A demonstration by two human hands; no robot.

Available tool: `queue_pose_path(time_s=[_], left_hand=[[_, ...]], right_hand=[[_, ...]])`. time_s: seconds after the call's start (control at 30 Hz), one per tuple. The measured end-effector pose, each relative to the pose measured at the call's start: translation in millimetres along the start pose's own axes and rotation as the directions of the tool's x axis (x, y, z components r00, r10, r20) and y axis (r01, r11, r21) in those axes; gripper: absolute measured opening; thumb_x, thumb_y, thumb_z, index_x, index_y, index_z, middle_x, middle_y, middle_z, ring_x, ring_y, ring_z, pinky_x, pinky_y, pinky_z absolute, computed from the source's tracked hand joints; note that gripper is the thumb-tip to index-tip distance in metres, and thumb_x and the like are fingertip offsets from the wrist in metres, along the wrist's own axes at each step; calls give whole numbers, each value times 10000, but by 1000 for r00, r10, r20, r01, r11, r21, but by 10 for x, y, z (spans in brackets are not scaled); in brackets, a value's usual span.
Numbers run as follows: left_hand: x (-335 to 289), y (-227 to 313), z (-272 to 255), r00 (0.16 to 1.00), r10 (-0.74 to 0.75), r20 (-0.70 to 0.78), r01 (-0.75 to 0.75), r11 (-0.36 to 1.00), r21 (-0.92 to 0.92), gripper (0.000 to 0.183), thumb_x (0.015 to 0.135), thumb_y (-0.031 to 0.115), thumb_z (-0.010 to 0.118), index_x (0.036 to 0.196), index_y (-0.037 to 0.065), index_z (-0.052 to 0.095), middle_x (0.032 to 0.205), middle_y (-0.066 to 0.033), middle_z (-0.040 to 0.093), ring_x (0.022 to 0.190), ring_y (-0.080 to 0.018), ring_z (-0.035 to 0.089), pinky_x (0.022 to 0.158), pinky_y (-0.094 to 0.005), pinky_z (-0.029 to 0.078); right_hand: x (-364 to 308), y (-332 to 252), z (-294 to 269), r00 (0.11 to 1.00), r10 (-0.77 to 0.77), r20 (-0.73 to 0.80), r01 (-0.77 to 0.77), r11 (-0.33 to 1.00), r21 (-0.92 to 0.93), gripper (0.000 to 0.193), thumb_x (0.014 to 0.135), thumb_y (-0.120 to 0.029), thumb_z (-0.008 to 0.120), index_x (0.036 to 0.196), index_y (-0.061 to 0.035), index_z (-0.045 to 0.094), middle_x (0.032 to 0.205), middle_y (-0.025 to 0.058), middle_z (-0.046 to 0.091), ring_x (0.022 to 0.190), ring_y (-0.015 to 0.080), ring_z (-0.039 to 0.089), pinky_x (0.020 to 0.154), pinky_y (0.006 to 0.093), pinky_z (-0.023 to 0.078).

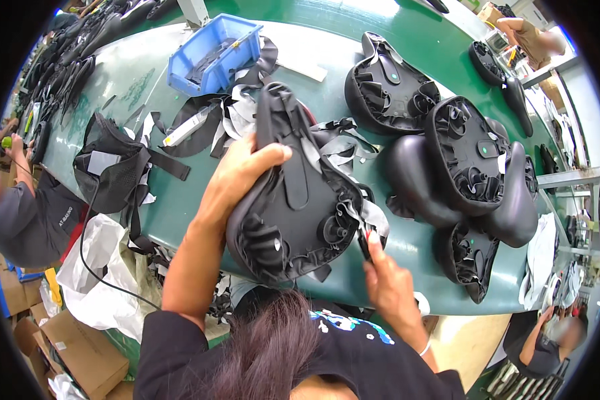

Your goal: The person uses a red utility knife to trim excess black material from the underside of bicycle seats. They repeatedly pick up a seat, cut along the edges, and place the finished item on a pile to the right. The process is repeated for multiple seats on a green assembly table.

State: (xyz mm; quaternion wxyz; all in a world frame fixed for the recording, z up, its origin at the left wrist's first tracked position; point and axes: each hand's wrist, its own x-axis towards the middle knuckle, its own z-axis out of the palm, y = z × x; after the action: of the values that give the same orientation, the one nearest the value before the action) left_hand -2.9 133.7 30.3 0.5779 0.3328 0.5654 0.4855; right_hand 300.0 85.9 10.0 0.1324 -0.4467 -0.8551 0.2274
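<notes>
A black bicycle saddle lies underside up in front of me, its nose pointing away. My left hand is closed round its left edge near the nose, thumb pressed on the underside. Gathered folds of cover material line the saddle's rim. At its right rear edge, my right hand grips a slim dark hand tool with a bit of red on it. The tool's tip meets the loose grey-and-black cover flap; its exact kind is hard to make out.
More black saddles are piled on the right of the green table. A blue bin stands at the back among fabric scraps. A black fabric pouch sits left, with a cable below it. Co-workers are at both sides.
</notes>
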Motion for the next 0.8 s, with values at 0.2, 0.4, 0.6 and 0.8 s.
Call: queue_pose_path(time_s=[0.2,0.4,0.6,0.8], left_hand=[[-498,-191,-20,979,-38,-200,-3,979,-202,466,811,229,630,1162,-60,530,1021,-109,603,862,-138,586,764,-285,495],[-637,-528,-11,910,173,-377,-252,952,-171,452,799,193,654,1164,-30,508,991,-48,559,886,-119,521,814,-276,445],[-790,-558,131,854,201,-480,-305,941,-148,568,777,166,692,1242,-20,423,1111,-83,496,985,-155,478,869,-305,407],[-825,-756,76,650,615,-447,2,586,810,832,670,220,779,1340,51,316,1350,-172,304,1270,-335,311,1017,-465,289]], right_hand=[[-249,-122,-41,996,32,-78,-7,953,301,534,849,-35,635,1342,-77,435,1113,245,635,955,381,657,721,427,539],[521,-294,-49,921,250,-300,-80,874,480,631,785,-123,774,1325,-34,460,1031,104,664,736,106,608,624,253,495],[1295,-354,56,926,14,-377,122,934,335,447,791,-101,683,1206,-15,538,944,126,673,721,152,619,648,307,494],[1184,-44,-63,893,385,-235,17,492,871,351,812,-40,593,1157,6,543,762,15,559,611,65,501,565,218,432]])
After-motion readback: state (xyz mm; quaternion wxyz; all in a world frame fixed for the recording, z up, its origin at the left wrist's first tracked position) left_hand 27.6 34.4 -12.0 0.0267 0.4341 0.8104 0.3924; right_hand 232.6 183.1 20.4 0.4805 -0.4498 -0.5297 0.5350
